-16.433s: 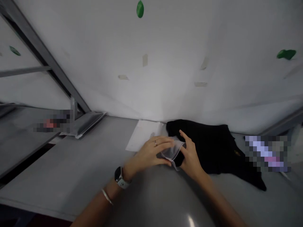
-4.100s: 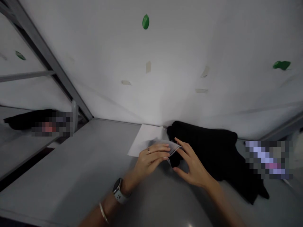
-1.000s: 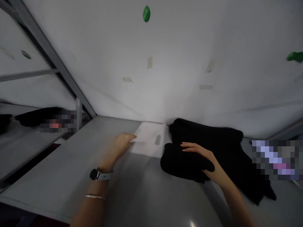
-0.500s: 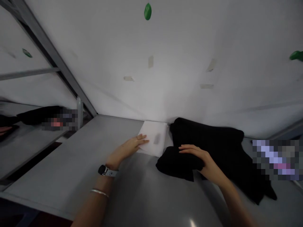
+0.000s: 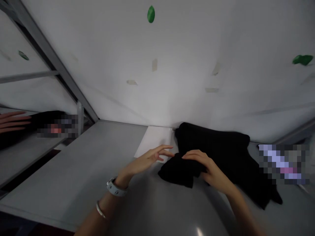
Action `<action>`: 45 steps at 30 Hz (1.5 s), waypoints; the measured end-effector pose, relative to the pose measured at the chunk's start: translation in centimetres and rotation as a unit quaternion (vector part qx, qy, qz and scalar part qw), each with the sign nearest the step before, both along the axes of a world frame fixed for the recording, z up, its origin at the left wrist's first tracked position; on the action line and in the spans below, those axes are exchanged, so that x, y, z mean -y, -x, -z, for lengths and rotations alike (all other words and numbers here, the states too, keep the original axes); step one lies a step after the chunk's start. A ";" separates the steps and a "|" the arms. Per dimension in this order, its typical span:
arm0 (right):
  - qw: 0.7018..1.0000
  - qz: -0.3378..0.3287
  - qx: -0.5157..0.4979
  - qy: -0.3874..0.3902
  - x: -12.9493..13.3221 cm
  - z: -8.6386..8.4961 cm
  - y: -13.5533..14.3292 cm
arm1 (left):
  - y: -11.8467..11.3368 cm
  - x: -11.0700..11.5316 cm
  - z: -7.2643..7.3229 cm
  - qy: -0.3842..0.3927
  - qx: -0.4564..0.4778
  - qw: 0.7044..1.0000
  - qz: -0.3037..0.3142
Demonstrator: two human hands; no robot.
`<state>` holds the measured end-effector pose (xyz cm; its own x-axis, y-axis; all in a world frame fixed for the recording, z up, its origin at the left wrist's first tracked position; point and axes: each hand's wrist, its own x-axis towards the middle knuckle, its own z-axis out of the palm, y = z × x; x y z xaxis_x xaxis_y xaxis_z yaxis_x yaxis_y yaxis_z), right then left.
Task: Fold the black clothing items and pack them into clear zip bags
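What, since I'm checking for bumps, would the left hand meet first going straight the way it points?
The left hand would probably meet the folded black cloth just ahead, then the right hand. Depth is unclear; cloth and left hand might be touching.

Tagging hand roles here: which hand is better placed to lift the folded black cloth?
Probably the right hand: it curls over the folded black cloth. The left hand points toward it, fingers spread, partly in front of the white sheet.

Two own hands [image 5: 147, 160] [image 5: 209, 166], two near black cloths [image 5: 176, 172] [image 5: 219, 149]
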<state>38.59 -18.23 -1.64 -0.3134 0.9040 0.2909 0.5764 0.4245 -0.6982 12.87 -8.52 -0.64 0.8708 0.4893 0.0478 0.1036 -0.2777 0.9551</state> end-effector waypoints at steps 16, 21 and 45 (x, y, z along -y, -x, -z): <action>0.972 0.177 0.051 -0.144 -0.5 2.9 2.2 | -1.4 0.3 2.3 0.004 -0.043 0.992 -0.116; 0.985 0.135 0.049 -0.095 -0.4 2.3 1.8 | -0.5 -1.5 3.6 -0.102 -0.034 0.969 -0.221; 0.971 -0.032 0.160 0.174 0.7 0.7 0.3 | 2.6 -5.9 4.7 -0.212 -0.123 0.806 -0.538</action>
<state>38.32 -18.94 -2.38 -0.3968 0.9054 -0.1509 0.7679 0.2373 -0.5950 10.22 -2.65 -5.33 -0.0388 0.9528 0.3010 0.6742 -0.1974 0.7117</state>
